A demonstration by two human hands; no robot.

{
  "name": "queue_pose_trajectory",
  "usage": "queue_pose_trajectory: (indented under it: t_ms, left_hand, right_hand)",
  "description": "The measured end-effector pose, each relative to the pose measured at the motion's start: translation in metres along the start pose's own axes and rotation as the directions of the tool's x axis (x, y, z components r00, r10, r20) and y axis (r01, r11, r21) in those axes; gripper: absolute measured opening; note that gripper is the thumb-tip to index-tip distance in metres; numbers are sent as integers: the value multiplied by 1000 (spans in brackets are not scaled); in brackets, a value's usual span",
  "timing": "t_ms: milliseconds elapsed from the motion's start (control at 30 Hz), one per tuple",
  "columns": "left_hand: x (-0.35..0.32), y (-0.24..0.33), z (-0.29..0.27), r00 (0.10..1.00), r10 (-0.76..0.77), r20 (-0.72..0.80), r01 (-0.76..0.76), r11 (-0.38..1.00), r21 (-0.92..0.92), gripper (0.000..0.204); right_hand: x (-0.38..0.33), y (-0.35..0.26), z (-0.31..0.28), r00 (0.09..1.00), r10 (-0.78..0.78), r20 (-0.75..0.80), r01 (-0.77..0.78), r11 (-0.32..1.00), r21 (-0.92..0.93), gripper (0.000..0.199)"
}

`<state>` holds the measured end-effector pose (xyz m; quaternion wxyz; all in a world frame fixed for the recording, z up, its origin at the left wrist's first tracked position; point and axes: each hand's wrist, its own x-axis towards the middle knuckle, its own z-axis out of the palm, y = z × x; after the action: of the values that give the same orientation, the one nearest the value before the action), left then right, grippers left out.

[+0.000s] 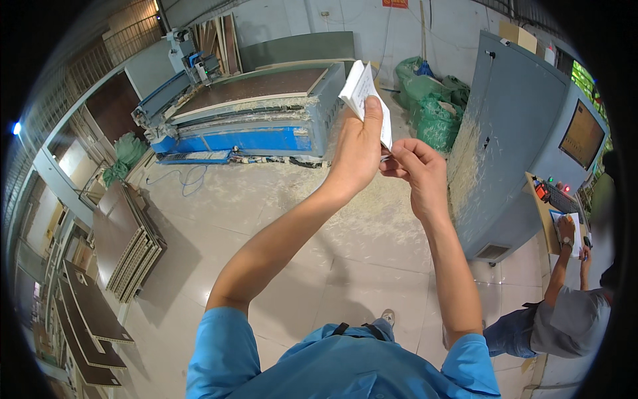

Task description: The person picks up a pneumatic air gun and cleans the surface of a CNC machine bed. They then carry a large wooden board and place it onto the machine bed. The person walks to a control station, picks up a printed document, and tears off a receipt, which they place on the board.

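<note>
A small white stack of paper sheets (359, 81) with print on it stands tilted in front of me, its top edges slightly fanned apart. My left hand (357, 151) is wrapped round it, thumb pressed against the printed face. At the stack's lower right corner, my right hand (423, 174) is closed in a pinch, thumb against forefinger. Whether the pinch takes one sheet or several is hidden by the fingers. Both forearms reach up and forward over the floor.
Beyond my hands stands a flatbed cutting machine (229, 139) with a brown board on it. Wood shavings lie on the tiled floor. Green sacks (438, 123) and a tall grey cabinet (512, 113) are to the right. Brown panels (119, 236) lean at left. A co-worker (565, 319) writes at right.
</note>
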<state>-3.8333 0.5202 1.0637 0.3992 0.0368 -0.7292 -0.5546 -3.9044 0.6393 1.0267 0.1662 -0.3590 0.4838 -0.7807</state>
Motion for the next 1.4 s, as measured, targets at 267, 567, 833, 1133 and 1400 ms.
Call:
queue_pose_trajectory:
  t_ms: [267,567,833,1133,1400]
  left_hand:
    - [0,2,8,998,-41,55,35,993,116,69]
    - [-7,-4,-9,997,-37,70,53,968,-244,63]
    - [-20,-13,-19,997,-6,71,16,989,-150,65]
    - [-31,-15,-23,998,-2,70,4,1000,-25,66]
    - [-30,-10,-28,999,-4,49,8,995,-95,62]
  right_hand:
    - [-3,1,-9,999,-51,-15,48,988,-144,17]
    - [-14,0,5,989,-149,-15,143,969,-202,15]
    - [-17,1,6,996,-75,41,81,980,-183,19]
    - [-18,15,11,984,-175,38,176,910,-377,16]
    - [-22,12,12,999,-39,-36,31,980,-198,17]
